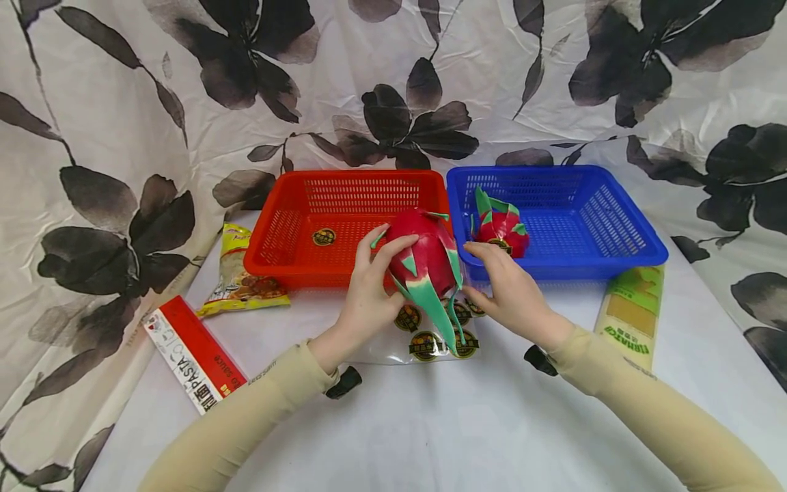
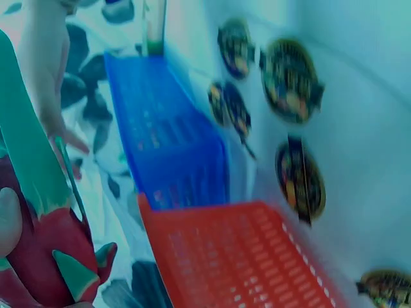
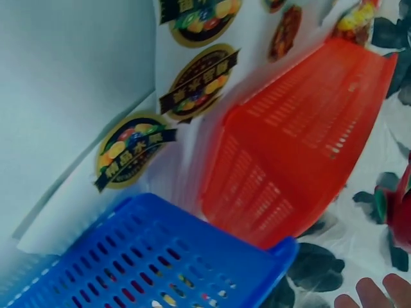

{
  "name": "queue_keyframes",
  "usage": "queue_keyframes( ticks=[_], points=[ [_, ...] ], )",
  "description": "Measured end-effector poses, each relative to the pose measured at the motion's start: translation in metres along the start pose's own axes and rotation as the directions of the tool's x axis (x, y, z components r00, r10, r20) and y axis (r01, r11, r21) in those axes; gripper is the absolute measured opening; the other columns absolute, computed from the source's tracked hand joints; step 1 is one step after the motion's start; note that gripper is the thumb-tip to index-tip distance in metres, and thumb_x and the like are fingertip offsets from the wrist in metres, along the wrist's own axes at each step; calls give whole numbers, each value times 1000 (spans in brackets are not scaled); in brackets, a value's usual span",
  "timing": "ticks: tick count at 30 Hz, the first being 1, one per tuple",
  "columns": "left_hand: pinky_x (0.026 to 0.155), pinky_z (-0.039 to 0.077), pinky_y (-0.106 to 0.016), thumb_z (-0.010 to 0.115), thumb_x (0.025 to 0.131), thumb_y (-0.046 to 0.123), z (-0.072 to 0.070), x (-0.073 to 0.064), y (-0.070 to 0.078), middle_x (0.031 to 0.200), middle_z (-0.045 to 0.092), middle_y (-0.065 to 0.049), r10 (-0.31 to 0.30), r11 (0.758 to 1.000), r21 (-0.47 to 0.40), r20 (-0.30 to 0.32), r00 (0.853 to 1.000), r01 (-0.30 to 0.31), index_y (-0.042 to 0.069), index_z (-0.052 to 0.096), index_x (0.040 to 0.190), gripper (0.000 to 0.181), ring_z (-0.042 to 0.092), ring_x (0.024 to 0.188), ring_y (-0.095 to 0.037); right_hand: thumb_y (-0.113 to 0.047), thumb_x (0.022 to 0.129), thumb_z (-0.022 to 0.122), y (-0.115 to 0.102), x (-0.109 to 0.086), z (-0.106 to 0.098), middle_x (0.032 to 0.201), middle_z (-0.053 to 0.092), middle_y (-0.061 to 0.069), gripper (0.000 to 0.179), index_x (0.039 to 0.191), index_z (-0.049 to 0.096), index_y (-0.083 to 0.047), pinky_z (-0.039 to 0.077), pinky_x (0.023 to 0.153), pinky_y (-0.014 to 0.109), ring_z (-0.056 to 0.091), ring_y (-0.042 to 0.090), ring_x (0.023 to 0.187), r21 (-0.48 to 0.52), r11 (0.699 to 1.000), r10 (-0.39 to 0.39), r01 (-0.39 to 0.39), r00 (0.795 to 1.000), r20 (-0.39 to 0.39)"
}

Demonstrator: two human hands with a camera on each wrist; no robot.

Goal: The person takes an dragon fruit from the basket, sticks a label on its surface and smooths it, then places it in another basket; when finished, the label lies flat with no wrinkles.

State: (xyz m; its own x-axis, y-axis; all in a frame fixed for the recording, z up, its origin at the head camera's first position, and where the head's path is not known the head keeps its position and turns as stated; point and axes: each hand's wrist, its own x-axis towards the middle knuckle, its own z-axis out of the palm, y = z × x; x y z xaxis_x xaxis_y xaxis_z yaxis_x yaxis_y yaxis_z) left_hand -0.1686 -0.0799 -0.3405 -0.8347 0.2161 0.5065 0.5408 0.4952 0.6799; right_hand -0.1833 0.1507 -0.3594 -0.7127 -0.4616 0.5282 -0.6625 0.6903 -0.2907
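Note:
My left hand [image 1: 376,283] grips a large red dragon fruit [image 1: 424,242] with long green leaf tips, holding it up in front of the baskets. The left wrist view shows the thumb [image 2: 9,221] against its red skin. Beside the fruit, my right hand [image 1: 513,294] has its fingers extended and holds nothing; its fingertips overlap the near-left corner of the blue basket [image 1: 633,239]. In that basket lies a smaller dragon fruit [image 1: 513,239] with a round black-and-gold sticker [image 1: 501,244] on it. Below the hands, a clear sheet [image 1: 375,352] carries several similar stickers [image 1: 425,345].
The red basket [image 1: 277,205] stands left of the blue one, with one round sticker [image 1: 324,236] inside. A yellow snack bag [image 1: 236,287] and a red-and-white pasta box [image 1: 197,355] lie at left. A green-and-yellow packet [image 1: 633,314] lies at right, partly under the blue basket's edge.

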Motion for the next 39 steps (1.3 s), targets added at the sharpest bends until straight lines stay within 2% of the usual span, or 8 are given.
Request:
queue_keyframes(
  ticks=[4,14,20,23,28,30,35,39],
  points=[
    [79,54,-35,69,70,-11,2,-12,6,144,25,-15,0,999,-34,34,999,1,23,48,127,69,45,121,-33,-7,73,73,-6,-5,-5,126,50,19,69,132,38,2,48,90,46,51,31,113,13,999,-40,40,999,-16],
    [87,51,-38,72,71,-8,6,-35,15,144,25,-10,-64,989,-129,124,990,80,25,47,127,70,38,127,-32,-11,67,78,-12,-24,-7,123,51,18,78,132,38,3,48,90,45,52,31,113,16,993,-120,120,993,-20],
    [89,50,-39,74,69,-7,10,-47,16,143,26,-12,-87,970,-212,167,982,122,22,47,128,71,40,126,-32,-10,62,81,-15,-35,-6,126,50,19,84,132,38,4,49,89,45,51,32,113,27,984,-175,174,985,4],
    [90,49,-40,75,68,-6,11,-52,16,144,26,-11,-134,952,-247,198,971,181,23,47,129,72,41,126,-31,-12,60,83,-16,-40,-5,127,50,19,86,133,39,4,49,88,45,51,32,114,30,981,-194,193,981,18],
    [87,51,-34,75,68,-8,13,-59,15,141,30,-10,-218,903,-311,268,939,298,23,46,131,76,50,112,-29,-14,60,83,-17,-48,-4,130,48,18,87,133,38,4,49,88,46,49,32,116,49,976,-215,212,975,54],
    [84,53,-32,73,68,-10,14,-62,13,137,34,-11,-231,876,-347,309,923,336,22,44,132,77,54,104,-28,-25,71,78,-16,-53,-4,132,46,17,80,134,37,3,48,89,47,47,32,118,59,976,-214,210,974,78],
    [79,54,-31,68,71,-13,17,-70,5,131,35,-13,-235,772,-456,441,866,442,20,39,135,78,57,98,-29,-56,88,40,-17,-63,-4,135,43,16,73,134,38,2,46,93,47,46,30,121,60,977,-212,206,968,132],
    [80,54,-30,64,73,-15,19,-75,1,135,32,-15,-219,683,-520,524,823,513,20,34,137,79,59,103,-28,-60,87,38,-17,-69,-3,138,40,15,77,135,37,0,43,95,46,43,28,124,80,978,-202,190,964,175]
  ],
)
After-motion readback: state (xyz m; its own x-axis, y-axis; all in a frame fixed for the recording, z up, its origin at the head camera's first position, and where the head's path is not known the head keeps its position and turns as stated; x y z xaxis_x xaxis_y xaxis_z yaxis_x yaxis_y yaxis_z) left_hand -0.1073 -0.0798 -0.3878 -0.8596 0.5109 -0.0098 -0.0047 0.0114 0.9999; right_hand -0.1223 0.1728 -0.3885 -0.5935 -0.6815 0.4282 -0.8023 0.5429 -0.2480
